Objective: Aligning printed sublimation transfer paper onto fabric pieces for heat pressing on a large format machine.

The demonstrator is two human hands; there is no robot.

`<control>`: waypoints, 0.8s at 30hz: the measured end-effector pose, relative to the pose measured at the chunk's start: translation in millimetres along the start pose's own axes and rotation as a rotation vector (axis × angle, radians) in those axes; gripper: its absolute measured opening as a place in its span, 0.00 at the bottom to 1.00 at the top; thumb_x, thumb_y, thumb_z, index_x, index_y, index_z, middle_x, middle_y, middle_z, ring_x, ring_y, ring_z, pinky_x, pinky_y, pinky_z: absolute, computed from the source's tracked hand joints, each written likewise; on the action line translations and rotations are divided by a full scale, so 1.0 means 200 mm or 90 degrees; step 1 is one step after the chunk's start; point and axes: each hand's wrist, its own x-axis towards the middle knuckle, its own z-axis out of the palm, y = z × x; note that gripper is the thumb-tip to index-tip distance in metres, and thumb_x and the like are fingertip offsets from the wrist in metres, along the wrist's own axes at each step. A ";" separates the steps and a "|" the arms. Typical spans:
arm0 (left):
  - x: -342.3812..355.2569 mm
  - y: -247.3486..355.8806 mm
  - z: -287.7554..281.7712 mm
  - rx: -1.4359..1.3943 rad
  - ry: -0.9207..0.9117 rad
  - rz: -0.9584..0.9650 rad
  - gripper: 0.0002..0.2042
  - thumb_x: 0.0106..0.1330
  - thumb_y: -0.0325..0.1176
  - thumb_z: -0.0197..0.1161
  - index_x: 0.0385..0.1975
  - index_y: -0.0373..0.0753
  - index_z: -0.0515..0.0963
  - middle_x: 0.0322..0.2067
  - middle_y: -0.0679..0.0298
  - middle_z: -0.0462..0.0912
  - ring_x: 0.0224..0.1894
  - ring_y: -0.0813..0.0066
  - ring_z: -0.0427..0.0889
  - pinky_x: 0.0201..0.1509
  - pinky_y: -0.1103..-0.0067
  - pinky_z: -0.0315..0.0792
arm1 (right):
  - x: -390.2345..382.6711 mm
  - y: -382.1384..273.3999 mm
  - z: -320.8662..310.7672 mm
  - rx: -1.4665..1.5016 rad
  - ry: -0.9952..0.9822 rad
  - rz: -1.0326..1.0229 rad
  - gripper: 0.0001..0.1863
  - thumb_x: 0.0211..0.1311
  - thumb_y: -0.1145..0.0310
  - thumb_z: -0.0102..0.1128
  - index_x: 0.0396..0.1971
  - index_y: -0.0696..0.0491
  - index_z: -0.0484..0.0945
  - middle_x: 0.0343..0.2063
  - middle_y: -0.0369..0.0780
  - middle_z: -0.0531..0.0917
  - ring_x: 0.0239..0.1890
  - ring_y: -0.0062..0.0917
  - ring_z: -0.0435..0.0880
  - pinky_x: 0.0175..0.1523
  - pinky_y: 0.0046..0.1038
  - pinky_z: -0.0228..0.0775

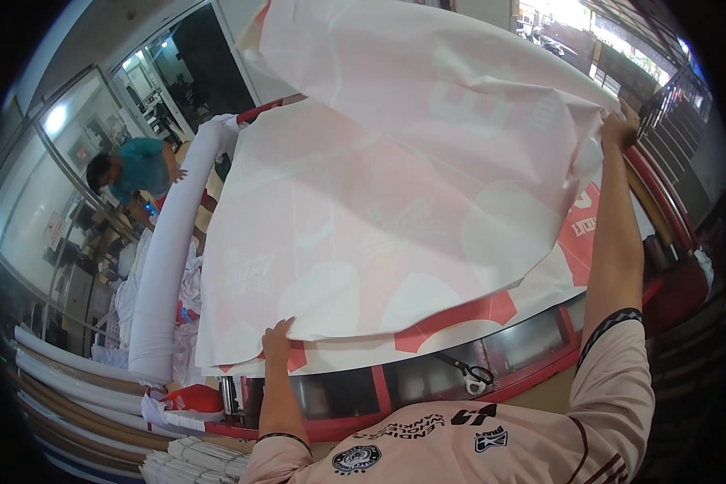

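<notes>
Scissors (wht roll on L)

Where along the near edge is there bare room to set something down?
Two panels look bare: the dark one between the left forearm and red divider, and the paler one right of the scissors. Crowded: the printed sheet spreads behind them; a white roll and heaped cloth fill the left.

Textile workshop (fabric roll, scissors)
</notes>
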 end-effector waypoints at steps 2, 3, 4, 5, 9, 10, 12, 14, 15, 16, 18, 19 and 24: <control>-0.01 0.01 -0.01 0.003 -0.001 -0.004 0.32 0.50 0.14 0.52 0.55 0.56 0.76 0.54 0.64 0.78 0.40 0.54 0.78 0.47 0.65 0.75 | -0.01 0.13 -0.05 -0.036 0.021 0.009 0.19 0.45 0.67 0.64 0.42 0.41 0.85 0.40 0.42 0.83 0.42 0.36 0.83 0.49 0.36 0.75; -0.02 0.01 -0.03 -0.004 -0.017 -0.016 0.32 0.51 0.14 0.51 0.55 0.56 0.76 0.53 0.65 0.78 0.40 0.54 0.78 0.47 0.65 0.75 | -0.03 0.16 -0.11 -0.076 0.018 0.048 0.18 0.45 0.67 0.64 0.41 0.41 0.85 0.41 0.41 0.83 0.42 0.36 0.83 0.49 0.36 0.74; -0.03 0.01 -0.06 -0.011 -0.033 -0.028 0.32 0.51 0.14 0.50 0.55 0.56 0.76 0.53 0.65 0.78 0.40 0.54 0.78 0.48 0.65 0.75 | -0.05 0.18 -0.15 -0.117 0.015 0.086 0.18 0.44 0.67 0.64 0.40 0.42 0.86 0.41 0.41 0.83 0.43 0.36 0.82 0.49 0.36 0.73; -0.03 0.02 -0.05 -0.008 -0.035 -0.022 0.32 0.51 0.14 0.50 0.55 0.56 0.76 0.53 0.65 0.78 0.40 0.54 0.78 0.48 0.65 0.75 | -0.05 0.24 -0.19 -0.122 0.018 0.090 0.18 0.44 0.67 0.64 0.40 0.42 0.86 0.41 0.41 0.83 0.43 0.36 0.82 0.49 0.36 0.73; -0.07 0.02 -0.04 0.004 -0.007 0.002 0.29 0.54 0.17 0.50 0.54 0.55 0.77 0.52 0.65 0.79 0.39 0.55 0.79 0.46 0.65 0.75 | -0.10 0.45 -0.34 -0.129 0.048 0.099 0.19 0.44 0.68 0.62 0.40 0.41 0.86 0.41 0.40 0.83 0.45 0.35 0.81 0.53 0.37 0.71; -0.08 0.02 -0.04 0.010 0.011 0.015 0.26 0.56 0.20 0.50 0.53 0.56 0.77 0.50 0.66 0.80 0.37 0.55 0.79 0.43 0.64 0.76 | -0.12 0.50 -0.37 -0.137 0.053 0.118 0.19 0.44 0.68 0.61 0.41 0.41 0.85 0.42 0.40 0.82 0.45 0.36 0.81 0.54 0.37 0.70; -0.08 0.05 -0.04 0.001 0.002 0.005 0.26 0.57 0.20 0.49 0.53 0.56 0.77 0.51 0.65 0.80 0.37 0.56 0.79 0.44 0.65 0.75 | -0.12 0.62 -0.45 -0.161 0.051 0.168 0.20 0.44 0.69 0.58 0.41 0.43 0.85 0.45 0.42 0.81 0.46 0.36 0.80 0.55 0.37 0.69; -0.09 0.08 -0.03 -0.008 -0.006 -0.008 0.25 0.58 0.21 0.49 0.53 0.56 0.77 0.51 0.65 0.80 0.38 0.56 0.79 0.45 0.66 0.75 | -0.13 0.71 -0.50 -0.175 0.069 0.159 0.20 0.44 0.68 0.58 0.42 0.42 0.85 0.46 0.42 0.80 0.46 0.36 0.80 0.55 0.37 0.69; -0.10 0.09 -0.03 0.000 -0.017 -0.021 0.25 0.59 0.22 0.48 0.53 0.56 0.77 0.52 0.64 0.80 0.38 0.56 0.78 0.46 0.66 0.75 | -0.14 0.74 -0.52 -0.183 0.084 0.149 0.20 0.44 0.68 0.58 0.42 0.42 0.85 0.47 0.42 0.79 0.47 0.37 0.80 0.56 0.36 0.69; -0.11 0.09 -0.02 0.007 -0.028 -0.034 0.24 0.60 0.23 0.48 0.54 0.57 0.77 0.52 0.64 0.79 0.38 0.57 0.78 0.47 0.67 0.75 | -0.15 0.77 -0.54 -0.194 0.084 0.166 0.20 0.44 0.69 0.58 0.42 0.42 0.85 0.47 0.42 0.79 0.48 0.36 0.79 0.56 0.36 0.68; -0.14 0.10 -0.03 0.014 -0.028 -0.045 0.24 0.61 0.24 0.47 0.54 0.57 0.77 0.53 0.64 0.79 0.39 0.57 0.78 0.47 0.67 0.74 | -0.21 0.78 -0.56 -0.188 0.086 0.180 0.20 0.44 0.69 0.58 0.42 0.43 0.85 0.47 0.42 0.79 0.48 0.36 0.79 0.56 0.36 0.68; -0.16 0.10 -0.04 0.018 -0.026 -0.057 0.24 0.62 0.25 0.47 0.54 0.58 0.77 0.54 0.64 0.78 0.40 0.57 0.78 0.48 0.67 0.74 | -0.23 0.77 -0.57 -0.181 0.091 0.191 0.20 0.45 0.70 0.58 0.42 0.43 0.85 0.47 0.42 0.79 0.48 0.36 0.79 0.56 0.35 0.68; -0.18 0.12 -0.03 0.015 -0.023 -0.048 0.23 0.59 0.23 0.53 0.56 0.50 0.76 0.52 0.62 0.79 0.43 0.56 0.77 0.49 0.67 0.73 | -0.21 0.98 -0.66 -0.218 0.090 0.138 0.20 0.45 0.71 0.58 0.42 0.44 0.84 0.47 0.41 0.79 0.48 0.35 0.79 0.55 0.34 0.70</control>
